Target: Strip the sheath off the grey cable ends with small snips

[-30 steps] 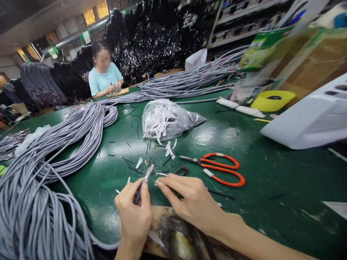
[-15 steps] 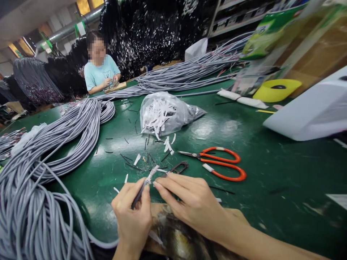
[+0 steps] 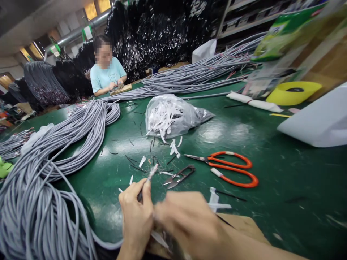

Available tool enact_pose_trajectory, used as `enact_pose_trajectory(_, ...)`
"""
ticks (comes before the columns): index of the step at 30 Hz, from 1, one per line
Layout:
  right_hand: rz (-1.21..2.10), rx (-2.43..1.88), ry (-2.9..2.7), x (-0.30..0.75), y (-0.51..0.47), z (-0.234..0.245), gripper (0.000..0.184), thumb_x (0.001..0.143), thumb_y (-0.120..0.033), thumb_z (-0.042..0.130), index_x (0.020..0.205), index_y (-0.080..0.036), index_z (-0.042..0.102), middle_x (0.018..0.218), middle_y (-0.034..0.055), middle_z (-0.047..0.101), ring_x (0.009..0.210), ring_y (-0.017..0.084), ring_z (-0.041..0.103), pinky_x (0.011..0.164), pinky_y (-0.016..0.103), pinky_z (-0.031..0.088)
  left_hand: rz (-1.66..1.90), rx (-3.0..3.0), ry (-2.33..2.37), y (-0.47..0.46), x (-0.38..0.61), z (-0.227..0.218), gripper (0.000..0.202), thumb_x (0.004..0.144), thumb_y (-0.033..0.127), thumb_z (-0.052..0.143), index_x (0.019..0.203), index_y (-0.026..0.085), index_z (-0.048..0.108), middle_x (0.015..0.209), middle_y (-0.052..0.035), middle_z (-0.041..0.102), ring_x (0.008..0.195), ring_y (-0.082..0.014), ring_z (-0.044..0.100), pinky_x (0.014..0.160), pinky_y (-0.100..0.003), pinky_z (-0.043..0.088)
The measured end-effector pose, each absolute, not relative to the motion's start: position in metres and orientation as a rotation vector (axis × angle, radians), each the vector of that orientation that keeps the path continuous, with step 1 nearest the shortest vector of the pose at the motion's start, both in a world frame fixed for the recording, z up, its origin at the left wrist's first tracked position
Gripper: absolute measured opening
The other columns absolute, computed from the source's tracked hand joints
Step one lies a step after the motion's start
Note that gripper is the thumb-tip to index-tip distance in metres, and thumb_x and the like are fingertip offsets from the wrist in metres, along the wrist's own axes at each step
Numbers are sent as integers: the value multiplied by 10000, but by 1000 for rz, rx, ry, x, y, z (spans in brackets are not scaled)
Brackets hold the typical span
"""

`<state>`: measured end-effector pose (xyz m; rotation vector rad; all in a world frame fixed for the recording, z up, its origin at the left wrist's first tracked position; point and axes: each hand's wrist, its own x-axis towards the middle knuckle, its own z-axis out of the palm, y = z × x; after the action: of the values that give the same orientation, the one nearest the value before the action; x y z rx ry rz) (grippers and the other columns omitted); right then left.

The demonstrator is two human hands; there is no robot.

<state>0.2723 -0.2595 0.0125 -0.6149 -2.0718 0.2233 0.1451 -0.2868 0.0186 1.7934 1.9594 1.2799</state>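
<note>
My left hand [image 3: 135, 216] is closed round a grey cable, thumb and forefinger pinching it near the end. The stripped tip [image 3: 153, 172] shows silvery braided shielding and points up and away from me. Just to the right, my right hand [image 3: 189, 218] is blurred by motion, its fingers curled; whether they hold anything cannot be made out. Beyond the hands lie small metal thread snips [image 3: 181, 176], blades toward the left. Orange-handled scissors [image 3: 233, 164] rest farther right. White strips [image 3: 215, 202] lie beside my right hand.
Long bundles of grey cable [image 3: 35, 206] fill the left side, and more [image 3: 200, 77] run along the back. A clear bag of white scraps [image 3: 169, 119] sits mid-table. A yellow tape roll [image 3: 294, 93] is at right. A person [image 3: 107, 74] works across the green table [image 3: 271, 173].
My right hand has drawn away from the cable tip, down toward me. The snips, partly hidden before, now show fully. White strips appear beside the right hand. The whole view has shifted slightly.
</note>
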Motion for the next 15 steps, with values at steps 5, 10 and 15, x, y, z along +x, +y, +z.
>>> enact_pose_trajectory(5, 251, -818, -1992, 277, -244, 12, 295, 917, -189, 397, 714, -154, 608, 606, 33, 610, 561, 134, 578, 577, 239, 433, 1315, 1675, 1831, -289, 143, 18, 303, 878, 250, 432, 751, 148, 687, 716, -52, 701, 621, -163, 625, 570, -221, 460)
enact_pose_trajectory(10, 306, -820, -2025, 276, -242, 12, 327, 926, -202, 375, 696, -153, 602, 605, 32, 604, 558, 133, 568, 560, 232, 426, 1334, 1702, 1804, -291, 145, 18, 267, 865, 243, 466, 763, 149, 694, 718, -51, 700, 626, -155, 622, 580, -208, 462)
enact_pose_trajectory(15, 362, -794, -1964, 275, -243, 14, 344, 926, -198, 379, 652, -159, 583, 572, 14, 584, 530, 115, 545, 526, 220, 413, 1293, 1821, 1778, -292, 147, 20, 213, 841, 224, 510, 807, 159, 710, 645, -32, 671, 557, -128, 589, 547, -193, 446)
